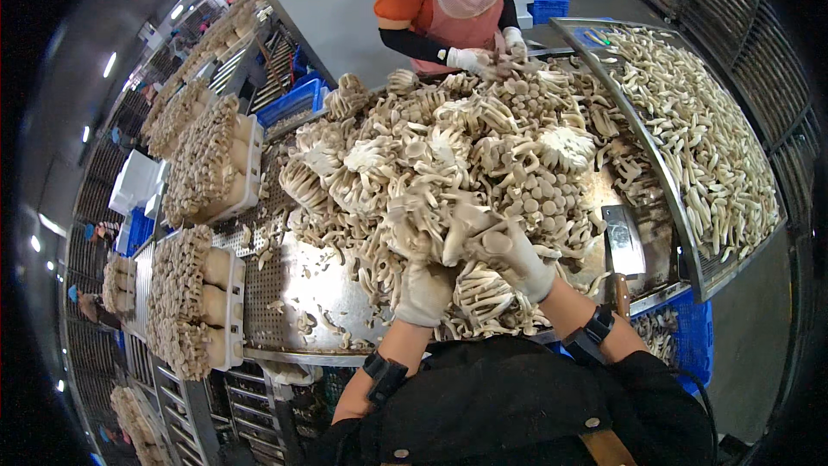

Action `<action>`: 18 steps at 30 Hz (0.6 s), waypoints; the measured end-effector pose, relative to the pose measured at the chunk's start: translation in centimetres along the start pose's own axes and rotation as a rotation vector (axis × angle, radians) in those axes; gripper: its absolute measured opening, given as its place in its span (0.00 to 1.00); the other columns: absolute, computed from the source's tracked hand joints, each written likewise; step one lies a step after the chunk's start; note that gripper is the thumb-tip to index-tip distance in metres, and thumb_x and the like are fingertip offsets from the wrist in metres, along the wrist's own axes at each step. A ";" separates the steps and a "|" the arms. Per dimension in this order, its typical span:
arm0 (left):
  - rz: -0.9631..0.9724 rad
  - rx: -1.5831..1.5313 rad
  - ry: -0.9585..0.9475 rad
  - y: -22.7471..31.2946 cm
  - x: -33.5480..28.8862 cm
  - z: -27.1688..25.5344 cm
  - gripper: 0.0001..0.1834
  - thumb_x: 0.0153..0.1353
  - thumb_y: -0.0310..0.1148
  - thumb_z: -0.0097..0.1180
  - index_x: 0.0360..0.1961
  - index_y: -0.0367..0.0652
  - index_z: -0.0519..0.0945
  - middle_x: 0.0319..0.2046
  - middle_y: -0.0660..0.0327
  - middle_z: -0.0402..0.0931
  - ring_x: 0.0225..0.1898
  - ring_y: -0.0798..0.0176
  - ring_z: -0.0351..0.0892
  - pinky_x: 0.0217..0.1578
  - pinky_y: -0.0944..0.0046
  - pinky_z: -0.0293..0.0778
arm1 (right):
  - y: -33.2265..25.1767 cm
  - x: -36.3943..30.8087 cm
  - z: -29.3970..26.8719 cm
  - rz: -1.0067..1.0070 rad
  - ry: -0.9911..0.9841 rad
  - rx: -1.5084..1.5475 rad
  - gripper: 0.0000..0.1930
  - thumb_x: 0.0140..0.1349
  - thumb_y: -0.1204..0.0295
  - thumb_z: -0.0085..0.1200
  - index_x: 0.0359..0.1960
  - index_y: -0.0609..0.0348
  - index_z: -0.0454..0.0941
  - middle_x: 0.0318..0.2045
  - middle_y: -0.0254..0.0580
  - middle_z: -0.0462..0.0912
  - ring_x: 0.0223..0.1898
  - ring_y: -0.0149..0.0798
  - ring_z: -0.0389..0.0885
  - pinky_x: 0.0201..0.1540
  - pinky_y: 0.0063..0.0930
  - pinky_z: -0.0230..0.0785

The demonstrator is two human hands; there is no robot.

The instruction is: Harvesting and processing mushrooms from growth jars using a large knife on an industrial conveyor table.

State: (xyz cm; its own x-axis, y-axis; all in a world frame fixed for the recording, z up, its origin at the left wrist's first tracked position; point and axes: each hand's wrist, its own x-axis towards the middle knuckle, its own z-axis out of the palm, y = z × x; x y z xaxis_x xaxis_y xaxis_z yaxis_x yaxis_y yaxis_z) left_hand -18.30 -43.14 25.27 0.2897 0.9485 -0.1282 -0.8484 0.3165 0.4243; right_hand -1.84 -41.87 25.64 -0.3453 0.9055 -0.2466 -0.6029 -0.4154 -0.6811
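A big heap of pale, grey-capped mushroom clusters point(414, 151) covers the middle of the metal table point(302, 293). At the heap's near side, my left hand point(423, 295), in a whitish glove, reaches in among the mushrooms. Motion smears its fingers, so its grip is unclear. Just to its right, my right hand point(522, 266), gloved too, is closed around mushrooms point(496, 243), with its fingertips blurred. Below and between both hands lies a cluster with its stems fanned out point(487, 298). A cleaver point(623, 242) with a wooden handle rests right of my right hand.
Across the table a co-worker point(448, 9) handles mushrooms with white gloves. A raised-edge tray point(651, 151) of loose mushrooms slopes along the right. White crates of growing mushrooms point(233, 311) stand left. A blue basket point(694, 336) sits below the table's right end.
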 end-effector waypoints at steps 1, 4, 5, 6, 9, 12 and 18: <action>-0.088 -0.108 -0.129 0.8 0.1 0.1 0.23 0.68 0.38 0.46 0.62 0.42 0.63 0.56 0.55 0.69 0.56 0.55 0.69 0.60 0.52 0.64 | -0.6 -0.8 0.8 -0.149 -0.108 -0.050 0.20 0.57 0.81 0.53 0.52 0.59 0.67 0.39 0.40 0.78 0.36 0.32 0.81 0.33 0.25 0.79; -0.030 -0.087 0.059 0.3 0.0 -1.8 0.24 0.69 0.40 0.45 0.61 0.38 0.65 0.58 0.53 0.68 0.57 0.52 0.69 0.61 0.52 0.62 | 0.5 -0.9 0.6 -0.295 0.084 -0.072 0.14 0.60 0.79 0.53 0.48 0.58 0.69 0.35 0.39 0.79 0.32 0.31 0.81 0.32 0.23 0.78; 0.005 -0.056 0.018 0.1 -0.1 -2.1 0.24 0.68 0.39 0.45 0.61 0.38 0.65 0.57 0.53 0.69 0.57 0.53 0.69 0.61 0.53 0.62 | 0.3 -0.7 0.2 -0.213 0.125 0.020 0.15 0.60 0.78 0.54 0.48 0.58 0.69 0.35 0.38 0.79 0.33 0.30 0.81 0.32 0.23 0.77; 0.039 -0.025 -0.024 -0.1 -0.1 -2.3 0.23 0.68 0.39 0.45 0.61 0.38 0.65 0.57 0.53 0.69 0.56 0.53 0.69 0.61 0.54 0.62 | 0.3 -0.5 -0.1 -0.132 0.167 0.113 0.15 0.60 0.78 0.54 0.48 0.58 0.70 0.36 0.38 0.79 0.34 0.30 0.80 0.32 0.23 0.77; 0.135 0.245 -0.049 -0.9 0.2 -4.1 0.22 0.64 0.32 0.48 0.60 0.39 0.66 0.56 0.55 0.69 0.56 0.58 0.69 0.58 0.58 0.66 | 1.7 0.1 0.0 -0.128 0.141 0.058 0.18 0.57 0.80 0.56 0.50 0.59 0.70 0.34 0.36 0.79 0.32 0.29 0.79 0.31 0.24 0.74; 0.226 0.513 -0.080 -1.5 0.9 -4.5 0.23 0.60 0.25 0.50 0.58 0.41 0.67 0.55 0.57 0.70 0.55 0.64 0.70 0.54 0.63 0.69 | 4.4 0.4 -2.8 -0.298 0.091 -0.475 0.23 0.55 0.80 0.58 0.53 0.61 0.67 0.31 0.34 0.77 0.30 0.28 0.77 0.31 0.22 0.71; 0.057 0.026 0.096 0.2 1.3 -8.1 0.20 0.69 0.33 0.43 0.60 0.39 0.66 0.56 0.58 0.70 0.57 0.62 0.69 0.60 0.60 0.65 | -1.4 -2.6 -2.4 -0.073 0.090 -0.876 0.44 0.46 0.63 0.68 0.62 0.67 0.57 0.46 0.52 0.75 0.50 0.46 0.72 0.58 0.35 0.62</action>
State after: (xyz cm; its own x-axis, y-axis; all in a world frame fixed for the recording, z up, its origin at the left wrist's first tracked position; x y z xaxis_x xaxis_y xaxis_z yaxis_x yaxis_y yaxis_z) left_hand -21.70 -41.75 17.93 0.1962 0.9624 -0.1878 -0.8502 0.2624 0.4564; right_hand 1.63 -43.39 25.61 -0.2473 0.9460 -0.2097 0.1588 -0.1739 -0.9719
